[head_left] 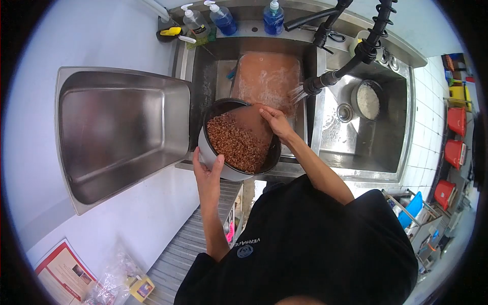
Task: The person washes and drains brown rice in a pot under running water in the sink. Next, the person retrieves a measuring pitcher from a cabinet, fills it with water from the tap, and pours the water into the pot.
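A round pot (207, 152) with a dark inside is tilted over the left sink, held between both hands. Reddish-brown grains (236, 145) and cloudy brown water fill part of it. My left hand (207, 170) grips the near left side, thumb toward the rim. On the far right of the rim, my right hand (274, 122) has its fingers pressed together at the edge. Just beyond the pot, brown water stands in a rectangular container (269, 76) in the sink. Water sprays from a black faucet (317, 84) beside that container.
An empty steel pan (124, 137) stands at the left. Pump bottles (223, 19) line the back ledge. In the right sink (356, 147) sits a bowl of white grains (368, 100). A ridged metal surface (178, 254) lies at lower left.
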The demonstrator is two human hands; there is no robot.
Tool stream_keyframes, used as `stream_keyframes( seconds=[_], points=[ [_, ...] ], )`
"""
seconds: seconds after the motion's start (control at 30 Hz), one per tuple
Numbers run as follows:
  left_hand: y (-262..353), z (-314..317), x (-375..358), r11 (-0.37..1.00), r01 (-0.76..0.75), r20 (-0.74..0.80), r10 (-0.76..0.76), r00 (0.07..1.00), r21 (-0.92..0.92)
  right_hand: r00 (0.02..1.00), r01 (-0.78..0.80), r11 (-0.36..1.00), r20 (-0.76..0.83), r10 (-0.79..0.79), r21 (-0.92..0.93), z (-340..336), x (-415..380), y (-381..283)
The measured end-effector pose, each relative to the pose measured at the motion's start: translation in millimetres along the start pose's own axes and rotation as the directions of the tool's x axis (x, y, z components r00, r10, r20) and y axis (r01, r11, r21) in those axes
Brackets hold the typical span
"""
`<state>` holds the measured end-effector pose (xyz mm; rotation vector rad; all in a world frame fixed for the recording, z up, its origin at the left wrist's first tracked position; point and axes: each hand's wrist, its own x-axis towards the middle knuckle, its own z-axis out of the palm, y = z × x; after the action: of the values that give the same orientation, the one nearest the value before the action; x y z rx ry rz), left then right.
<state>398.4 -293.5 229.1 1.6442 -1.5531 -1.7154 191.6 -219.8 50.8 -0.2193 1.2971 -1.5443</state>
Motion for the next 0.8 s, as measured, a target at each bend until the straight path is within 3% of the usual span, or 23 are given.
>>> stream_keyframes(
  seconds=[0.63,0.8],
  points=[
    [9,1,-2,0.992,-0.013,-0.018,0.015,1.0,0.127,1.0,0.014,0.999,-0.027,-0.014,0.031,-1,4,5],
    [10,4,-2,0.997,-0.04,-0.013,0.041,0.999,0.07,0.999,0.028,0.999,-0.028,-0.028,-0.015,-4,7,10]
  ],
)
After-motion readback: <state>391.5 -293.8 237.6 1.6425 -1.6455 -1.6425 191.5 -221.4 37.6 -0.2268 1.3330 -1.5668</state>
